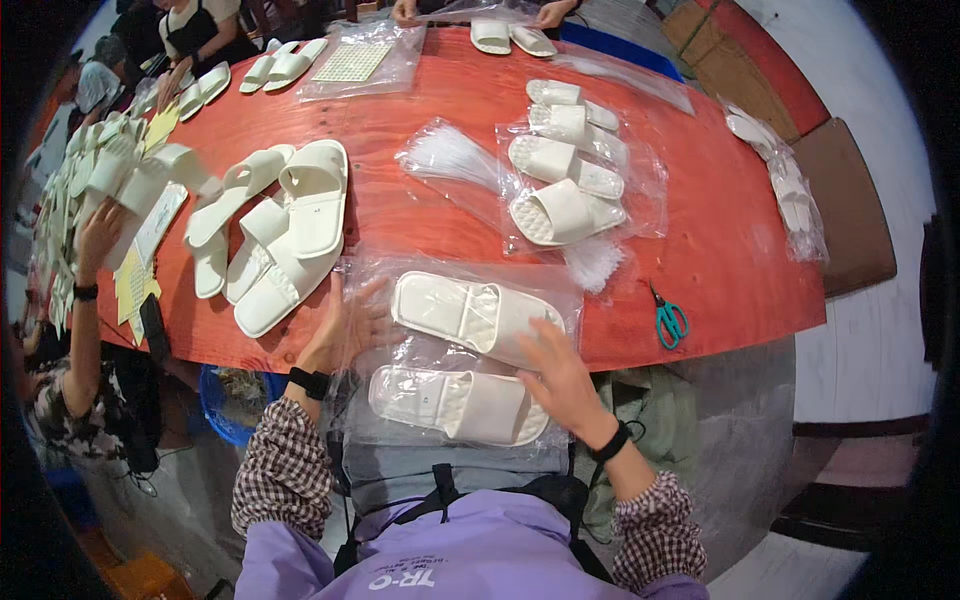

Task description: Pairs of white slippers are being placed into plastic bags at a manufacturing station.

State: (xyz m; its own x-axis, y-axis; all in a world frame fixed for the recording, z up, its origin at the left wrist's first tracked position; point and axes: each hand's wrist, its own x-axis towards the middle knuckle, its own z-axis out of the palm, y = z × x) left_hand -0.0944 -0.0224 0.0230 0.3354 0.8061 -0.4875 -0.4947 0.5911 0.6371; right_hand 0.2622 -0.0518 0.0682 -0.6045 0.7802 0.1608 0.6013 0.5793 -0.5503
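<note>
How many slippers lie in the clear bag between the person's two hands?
2: the upper slipper, its right end by the right hand, and the lower slipper, nearer the purple top. Any beneath them would be hidden.

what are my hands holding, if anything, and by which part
Your left hand is at the left edge of the clear bag, your right hand at the toe ends of the slippers; whether either grips anything cannot be told.

Slippers — matt plastic; bag — glossy, crinkled plastic; wooden tabletop.
</note>
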